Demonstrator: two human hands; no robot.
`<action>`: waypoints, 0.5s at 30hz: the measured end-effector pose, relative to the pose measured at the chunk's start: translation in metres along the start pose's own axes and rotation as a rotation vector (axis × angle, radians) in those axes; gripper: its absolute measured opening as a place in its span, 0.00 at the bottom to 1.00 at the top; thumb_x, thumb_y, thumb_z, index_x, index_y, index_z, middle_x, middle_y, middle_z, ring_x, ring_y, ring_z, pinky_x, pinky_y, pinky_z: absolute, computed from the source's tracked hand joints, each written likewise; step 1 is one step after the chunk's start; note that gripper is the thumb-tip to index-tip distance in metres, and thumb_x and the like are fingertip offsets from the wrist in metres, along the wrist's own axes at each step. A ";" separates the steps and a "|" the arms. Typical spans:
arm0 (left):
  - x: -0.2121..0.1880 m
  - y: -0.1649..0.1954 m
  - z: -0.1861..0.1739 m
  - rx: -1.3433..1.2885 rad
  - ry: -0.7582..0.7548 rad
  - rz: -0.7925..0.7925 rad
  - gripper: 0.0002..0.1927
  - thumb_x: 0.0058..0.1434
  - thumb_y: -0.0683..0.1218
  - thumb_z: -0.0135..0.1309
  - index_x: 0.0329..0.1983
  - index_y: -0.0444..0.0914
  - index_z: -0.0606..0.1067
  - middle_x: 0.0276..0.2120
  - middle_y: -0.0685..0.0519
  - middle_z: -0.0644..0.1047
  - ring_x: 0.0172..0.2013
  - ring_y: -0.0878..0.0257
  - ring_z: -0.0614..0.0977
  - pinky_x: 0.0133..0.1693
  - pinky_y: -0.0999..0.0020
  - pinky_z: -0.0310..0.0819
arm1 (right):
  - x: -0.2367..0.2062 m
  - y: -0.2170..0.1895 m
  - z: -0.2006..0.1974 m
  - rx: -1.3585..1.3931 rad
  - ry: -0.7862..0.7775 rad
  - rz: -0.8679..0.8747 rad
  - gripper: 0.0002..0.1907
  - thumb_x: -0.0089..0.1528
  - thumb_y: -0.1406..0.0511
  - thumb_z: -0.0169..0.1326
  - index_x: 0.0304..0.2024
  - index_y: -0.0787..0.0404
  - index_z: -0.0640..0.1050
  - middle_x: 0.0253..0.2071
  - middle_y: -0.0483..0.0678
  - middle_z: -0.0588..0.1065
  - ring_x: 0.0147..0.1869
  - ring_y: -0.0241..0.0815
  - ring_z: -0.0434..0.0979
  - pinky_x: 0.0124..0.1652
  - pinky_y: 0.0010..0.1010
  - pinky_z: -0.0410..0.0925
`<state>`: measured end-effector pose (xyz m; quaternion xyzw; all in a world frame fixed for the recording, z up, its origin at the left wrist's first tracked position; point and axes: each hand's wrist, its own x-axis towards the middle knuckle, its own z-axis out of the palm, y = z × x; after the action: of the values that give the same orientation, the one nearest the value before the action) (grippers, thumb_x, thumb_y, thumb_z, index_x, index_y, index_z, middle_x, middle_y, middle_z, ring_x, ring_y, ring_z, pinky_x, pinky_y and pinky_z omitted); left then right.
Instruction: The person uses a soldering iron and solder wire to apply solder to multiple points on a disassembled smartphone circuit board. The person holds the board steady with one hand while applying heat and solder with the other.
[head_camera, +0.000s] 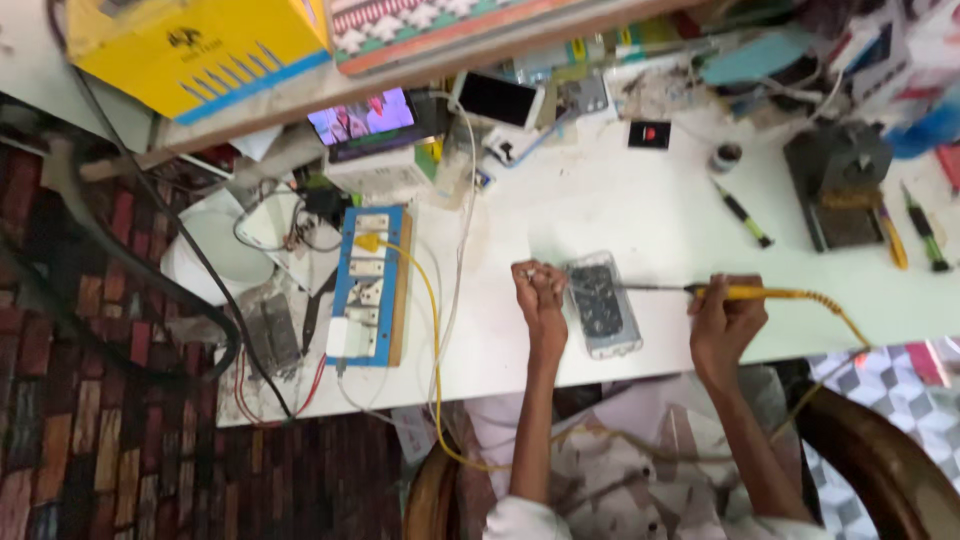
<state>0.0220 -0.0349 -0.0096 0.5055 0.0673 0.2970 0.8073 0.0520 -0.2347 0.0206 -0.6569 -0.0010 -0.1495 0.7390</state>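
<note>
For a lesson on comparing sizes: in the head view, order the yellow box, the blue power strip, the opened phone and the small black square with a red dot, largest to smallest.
1. yellow box, cut off by the frame
2. blue power strip
3. opened phone
4. small black square

White workbench (620, 205) – opened phone (601, 303), blue power strip (369, 285), screwdrivers (742, 214), small bottle (725, 157)

Soldering iron (700, 290) tip too small to resolve; opened phone (603, 305) innards blurred; yellow box (190, 45) cut off by top edge.
</note>
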 end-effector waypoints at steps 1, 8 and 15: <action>0.000 0.000 0.000 -0.008 0.020 -0.030 0.11 0.79 0.52 0.40 0.47 0.40 0.60 0.34 0.55 0.67 0.33 0.69 0.65 0.38 0.74 0.64 | -0.001 0.001 -0.001 -0.027 0.009 0.002 0.08 0.77 0.69 0.46 0.42 0.66 0.66 0.28 0.45 0.68 0.27 0.30 0.67 0.29 0.23 0.64; -0.002 0.008 0.006 0.066 0.050 -0.080 0.11 0.77 0.52 0.40 0.47 0.40 0.60 0.32 0.54 0.67 0.33 0.68 0.65 0.35 0.75 0.60 | -0.001 -0.003 -0.002 -0.004 0.011 -0.006 0.09 0.77 0.68 0.46 0.43 0.66 0.65 0.29 0.46 0.68 0.27 0.31 0.67 0.29 0.24 0.62; -0.003 0.001 0.001 0.057 0.026 -0.026 0.12 0.79 0.52 0.39 0.47 0.39 0.61 0.34 0.54 0.66 0.31 0.69 0.63 0.35 0.74 0.60 | 0.001 -0.010 -0.001 -0.060 -0.012 -0.012 0.09 0.77 0.68 0.45 0.43 0.66 0.65 0.28 0.46 0.69 0.26 0.31 0.66 0.29 0.23 0.61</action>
<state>0.0195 -0.0373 -0.0085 0.5236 0.0929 0.2911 0.7953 0.0504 -0.2367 0.0299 -0.6797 -0.0049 -0.1502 0.7180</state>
